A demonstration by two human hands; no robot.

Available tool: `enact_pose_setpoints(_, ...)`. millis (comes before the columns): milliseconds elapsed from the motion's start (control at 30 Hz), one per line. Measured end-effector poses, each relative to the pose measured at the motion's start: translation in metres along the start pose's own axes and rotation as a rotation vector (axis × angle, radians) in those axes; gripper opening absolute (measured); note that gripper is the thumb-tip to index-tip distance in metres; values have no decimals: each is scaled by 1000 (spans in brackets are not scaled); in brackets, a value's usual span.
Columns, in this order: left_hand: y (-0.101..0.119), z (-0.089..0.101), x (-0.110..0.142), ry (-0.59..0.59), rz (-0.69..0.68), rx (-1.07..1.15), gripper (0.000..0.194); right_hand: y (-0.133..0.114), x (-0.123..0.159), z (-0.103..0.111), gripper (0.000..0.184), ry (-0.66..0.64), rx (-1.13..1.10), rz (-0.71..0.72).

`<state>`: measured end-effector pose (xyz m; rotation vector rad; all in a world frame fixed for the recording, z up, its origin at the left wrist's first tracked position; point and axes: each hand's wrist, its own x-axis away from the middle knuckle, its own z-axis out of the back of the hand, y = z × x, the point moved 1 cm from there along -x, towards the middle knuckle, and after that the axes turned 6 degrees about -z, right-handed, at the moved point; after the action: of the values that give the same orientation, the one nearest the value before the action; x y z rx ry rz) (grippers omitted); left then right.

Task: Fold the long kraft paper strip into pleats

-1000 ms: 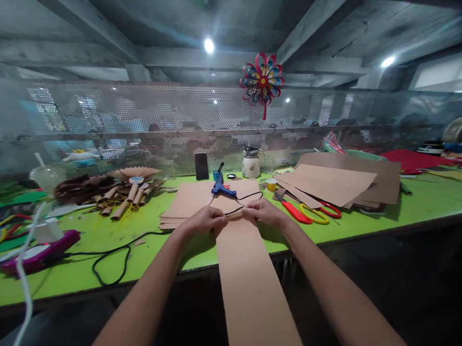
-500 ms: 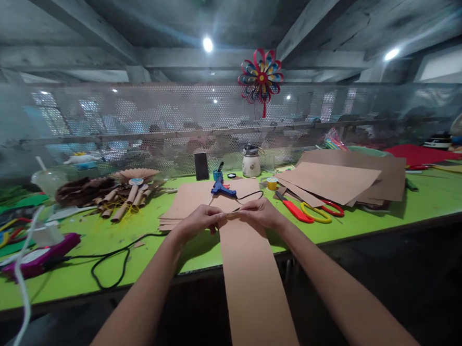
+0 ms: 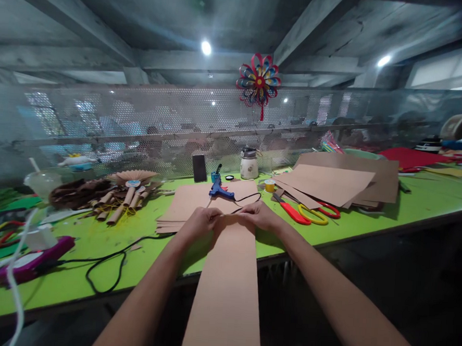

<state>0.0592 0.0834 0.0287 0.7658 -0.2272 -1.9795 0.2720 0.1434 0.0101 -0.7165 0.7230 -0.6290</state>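
A long strip of brown kraft paper [image 3: 228,282] hangs from the table's front edge toward me. My left hand [image 3: 202,222] pinches the far end of the strip at its left corner. At the right corner my right hand [image 3: 260,215] grips the same end, fingers closed. Between the two hands that end looks narrowly folded or rolled; the fingertips partly cover it. Just beyond lies a blue glue gun [image 3: 221,189] on a stack of brown paper sheets [image 3: 186,199], its black cord running behind my right hand.
Red-handled scissors [image 3: 297,213] and yellow-handled scissors [image 3: 314,214] lie right, before large brown sheets [image 3: 332,176]. A yellow spool [image 3: 269,186], white bottle [image 3: 249,164] and phone [image 3: 199,168] stand behind. Left are rolled paper pieces [image 3: 119,208], a black cable [image 3: 121,268] and a purple power strip [image 3: 33,262].
The paper strip's lower end has swung to the left, so it now hangs nearly straight toward me. Both hands still pinch its far end, and the view has shifted slightly.
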Motion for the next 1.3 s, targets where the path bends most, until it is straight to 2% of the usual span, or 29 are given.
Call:
enact_pose_setpoints(200,9,8,-2,-14,93,348,29,3,-1,3,38,-106,-187,-60)
enact_pose_setpoints(367,13,13,1,-37,189,482,33,-5,2,4,40,-141,-239,-63)
enact_pose_setpoints(533,9,17,2,-66,232,425,33,-12,5,4,37,-145,-156,-23)
enact_pose_setpoints(733,3,17,2,-123,148,440,28,-4,2,2,36,-99,-110,15)
enact_pose_setpoints(1000,-6,8,0,-85,142,127,26,-3,1,-4,28,14,99,45)
enact_pose_setpoints(1167,-12,9,-3,-143,104,124,27,-1,0,-5,29,2,147,66)
enact_pose_setpoints(1300,-1,5,-7,-211,35,200,33,1,-1,-10,28,-29,133,98)
